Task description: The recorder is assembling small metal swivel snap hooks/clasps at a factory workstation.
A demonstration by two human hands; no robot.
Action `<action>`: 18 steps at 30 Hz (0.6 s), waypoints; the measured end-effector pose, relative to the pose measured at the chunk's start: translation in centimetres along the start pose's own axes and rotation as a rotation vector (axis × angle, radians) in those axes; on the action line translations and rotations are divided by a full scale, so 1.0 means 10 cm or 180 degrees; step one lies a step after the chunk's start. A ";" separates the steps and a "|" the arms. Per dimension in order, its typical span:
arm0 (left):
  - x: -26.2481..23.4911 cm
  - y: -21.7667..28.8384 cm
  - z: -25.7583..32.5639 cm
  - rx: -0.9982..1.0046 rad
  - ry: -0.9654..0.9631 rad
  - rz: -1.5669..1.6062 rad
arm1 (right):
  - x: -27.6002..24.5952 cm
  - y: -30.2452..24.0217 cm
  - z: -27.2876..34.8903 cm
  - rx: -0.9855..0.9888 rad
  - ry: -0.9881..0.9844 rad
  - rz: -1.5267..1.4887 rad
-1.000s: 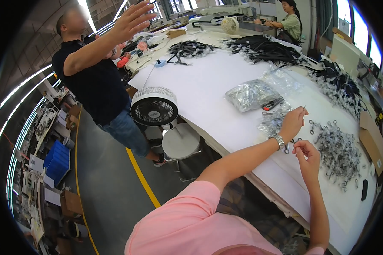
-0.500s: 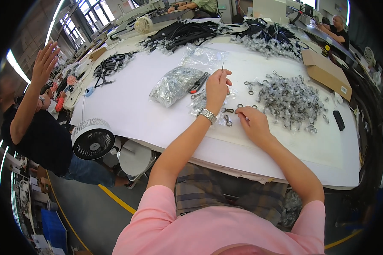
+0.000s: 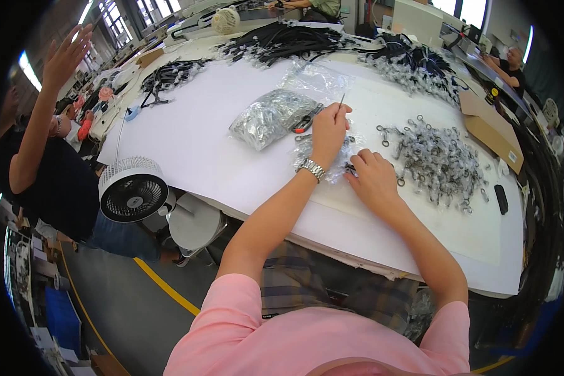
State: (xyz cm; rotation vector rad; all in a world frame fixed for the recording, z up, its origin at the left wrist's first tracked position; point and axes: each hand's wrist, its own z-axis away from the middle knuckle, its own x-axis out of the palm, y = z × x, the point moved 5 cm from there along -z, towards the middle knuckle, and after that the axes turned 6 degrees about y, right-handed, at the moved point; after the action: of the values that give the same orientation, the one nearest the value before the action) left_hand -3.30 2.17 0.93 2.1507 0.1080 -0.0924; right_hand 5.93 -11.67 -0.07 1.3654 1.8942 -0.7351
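Note:
My left hand (image 3: 331, 130), with a metal watch at its wrist, is closed around a thin pointed metal tool (image 3: 343, 98) whose tip sticks up past the fingers. Its exact kind is hidden by the hand. Close by on the right, my right hand (image 3: 376, 180) reaches down with bent fingers closed at a dark metal clasp (image 3: 351, 168); what they pinch is mostly covered. Beneath and beside my left hand lies a small group of plastic-wrapped clasps (image 3: 302, 149). A large heap of wrapped metal clasps (image 3: 435, 160) spreads to the right of my right hand.
A full clear plastic bag (image 3: 266, 119) and a red-and-black hand tool (image 3: 307, 119) lie left of my hands. Black cords (image 3: 282, 42) cover the far side. A cardboard box (image 3: 492, 131) and black object (image 3: 501, 199) sit right. A fan (image 3: 133, 193) and a person (image 3: 50, 169) are left.
My right hand has closed in toward my left and now covers the clasps that lay between them. My left hand still holds the tool. The view has shifted slightly.

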 end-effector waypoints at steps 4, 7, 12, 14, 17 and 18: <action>0.14 0.00 0.02 0.0040 0.0003 0.0087 | 0.17 0.10 0.11 -0.0054 -0.0328 0.0506; 0.20 -0.03 0.00 0.0460 0.0431 0.0083 | 0.14 0.12 0.03 -0.0129 -0.0487 0.0575; 0.14 -0.16 -0.08 0.0351 0.0898 0.0080 | 0.08 0.07 -0.02 -0.0018 -0.0571 0.0355; 0.07 -0.21 -0.08 0.0286 0.0982 0.0086 | 0.05 -0.04 0.00 -0.0067 -0.0719 0.0318; 0.19 -0.19 -0.08 0.0071 0.0908 0.0363 | 0.13 0.01 0.11 -0.0162 -0.0696 0.0592; 0.19 -0.21 -0.08 0.0076 0.0915 0.0338 | 0.20 0.04 0.13 -0.0307 -0.0548 0.0762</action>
State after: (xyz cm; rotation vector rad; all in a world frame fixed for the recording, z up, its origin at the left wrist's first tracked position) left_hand -1.60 4.04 -0.55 2.1777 0.1591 0.2793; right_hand 6.10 -11.42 -2.44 1.3914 1.5795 -0.6125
